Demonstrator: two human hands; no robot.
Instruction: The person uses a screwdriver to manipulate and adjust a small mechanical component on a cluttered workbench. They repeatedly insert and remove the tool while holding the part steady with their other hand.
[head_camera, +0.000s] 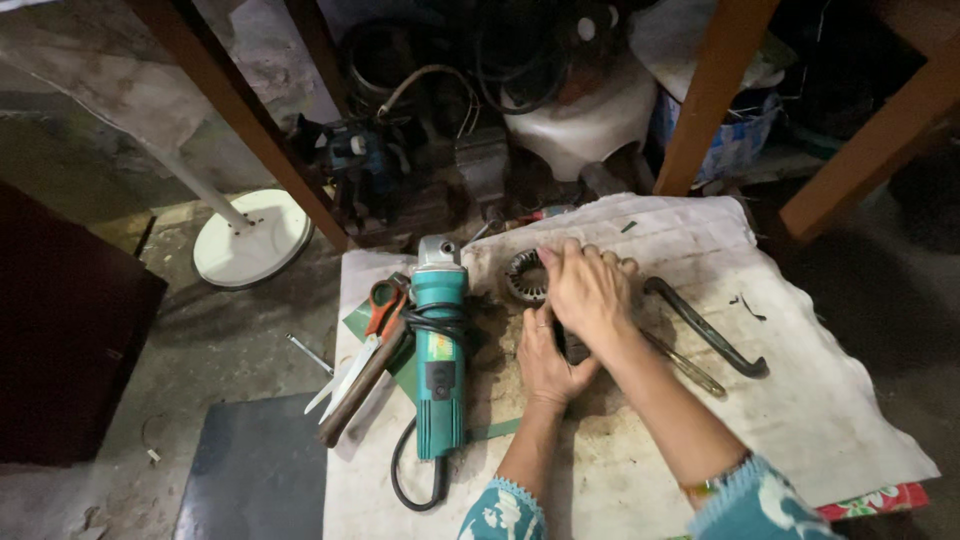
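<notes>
Both my hands meet over a round metal motor stator (524, 276) lying on a dirty white cloth (780, 400). My right hand (590, 288) rests on top, fingers curled over the stator's right side. My left hand (548, 362) lies just below it, gripping a dark part that is mostly hidden under the right hand. Left of my hands lies a teal angle grinder (438, 350) with its black cord coiled around the body.
Orange-handled scissors (370, 335) and a wooden-handled tool (362, 385) lie left of the grinder. A curved dark metal bar (705, 328) and a screwdriver (690, 365) lie to the right. Wooden legs (715, 95), a white fan base (250, 238) and dark machine parts stand behind.
</notes>
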